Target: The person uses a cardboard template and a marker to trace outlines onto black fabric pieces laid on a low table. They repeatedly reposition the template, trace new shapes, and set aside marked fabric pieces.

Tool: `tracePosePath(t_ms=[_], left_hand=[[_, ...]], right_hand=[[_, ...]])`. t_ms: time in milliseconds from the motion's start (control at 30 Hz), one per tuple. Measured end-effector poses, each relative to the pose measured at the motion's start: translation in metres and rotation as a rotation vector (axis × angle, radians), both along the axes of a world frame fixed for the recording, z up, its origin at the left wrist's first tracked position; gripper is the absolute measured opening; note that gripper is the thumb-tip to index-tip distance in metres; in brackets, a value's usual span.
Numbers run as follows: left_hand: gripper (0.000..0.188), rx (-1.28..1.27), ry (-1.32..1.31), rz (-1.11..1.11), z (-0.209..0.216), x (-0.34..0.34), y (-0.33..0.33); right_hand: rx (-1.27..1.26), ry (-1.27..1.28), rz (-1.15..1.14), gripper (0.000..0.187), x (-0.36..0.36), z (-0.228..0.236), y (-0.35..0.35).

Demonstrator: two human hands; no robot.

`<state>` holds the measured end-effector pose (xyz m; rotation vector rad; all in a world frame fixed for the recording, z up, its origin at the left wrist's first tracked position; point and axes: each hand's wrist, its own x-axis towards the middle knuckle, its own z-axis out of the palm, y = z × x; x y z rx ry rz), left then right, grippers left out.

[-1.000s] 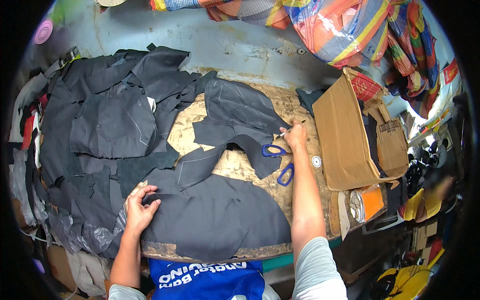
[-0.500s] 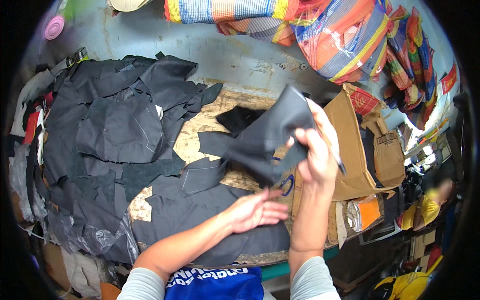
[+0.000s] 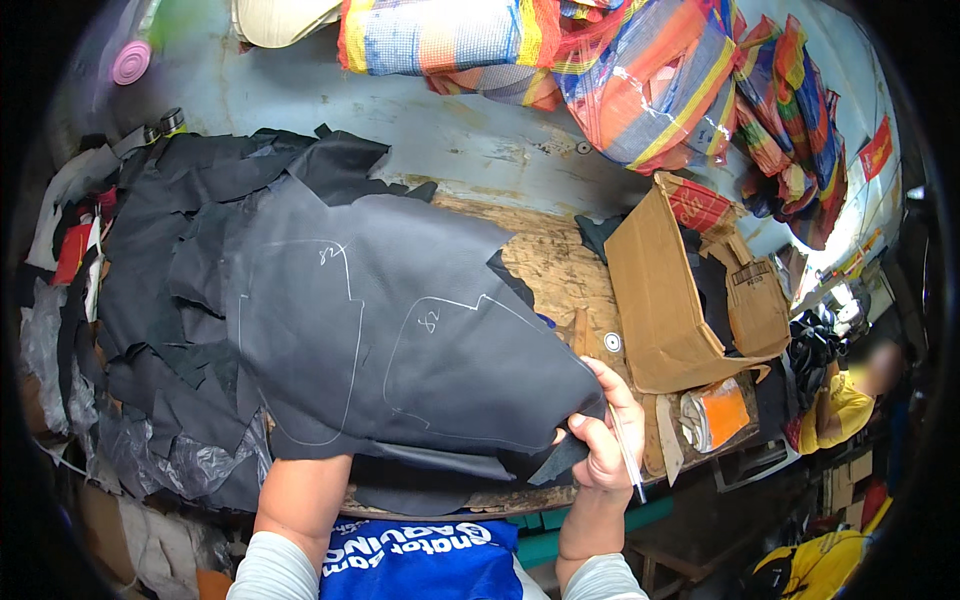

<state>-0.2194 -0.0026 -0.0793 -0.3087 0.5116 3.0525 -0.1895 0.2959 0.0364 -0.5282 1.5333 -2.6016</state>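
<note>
Scrap leather pile (image 3: 150, 270) at 9 o'clock on the counter (image 3: 540, 250). Left hand hidden under the chalk-marked black leather sheet (image 3: 400, 330), centre; grip can't tell. Right hand (image 3: 605, 430) at 5 o'clock pinches the sheet's corner, pen (image 3: 625, 455) between fingers. Cardboard box (image 3: 670, 290) at 3 o'clock.

The left hand is hidden under the big black leather sheet (image 3: 400, 330); only its forearm (image 3: 300, 500) shows near the lower edge. The sheet also covers most of the wooden table (image 3: 555, 265). At the far right, a person (image 3: 850, 400) is blurred.
</note>
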Motion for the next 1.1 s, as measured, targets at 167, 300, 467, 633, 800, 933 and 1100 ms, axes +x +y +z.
tracePosePath(t_ms=[167,300,467,633,800,933,1100], left_hand=[[0.053,-0.094,-0.076,0.038,-0.018,0.024,-0.014],[0.054,-0.176,-0.128,0.004,-0.028,0.035,-0.014],[0.055,-0.364,-0.086,-0.151,0.028,-0.008,-0.006],[0.057,-0.377,-0.009,0.066,0.114,-0.147,-0.027],[0.052,-1.135,-0.076,0.113,0.064,-0.087,-0.041],[0.037,-1.872,-0.137,-0.063,0.024,0.034,-0.023],[0.046,-2.417,-0.116,0.041,-0.002,0.111,0.027]], right_hand=[[-0.024,-0.104,-0.025,0.048,0.007,0.002,-0.001],[0.160,-0.075,0.040,0.047,0.003,-0.011,-0.006],[0.362,-0.151,-0.005,0.039,-0.059,-0.031,-0.018],[0.040,-0.108,-0.272,0.043,-0.185,-0.026,0.007],[1.233,0.153,-1.119,0.062,-0.237,-0.051,0.044],[0.906,0.163,-0.568,0.037,-0.148,-0.088,0.042],[1.335,0.364,-0.300,0.046,-0.007,-0.133,-0.017]])
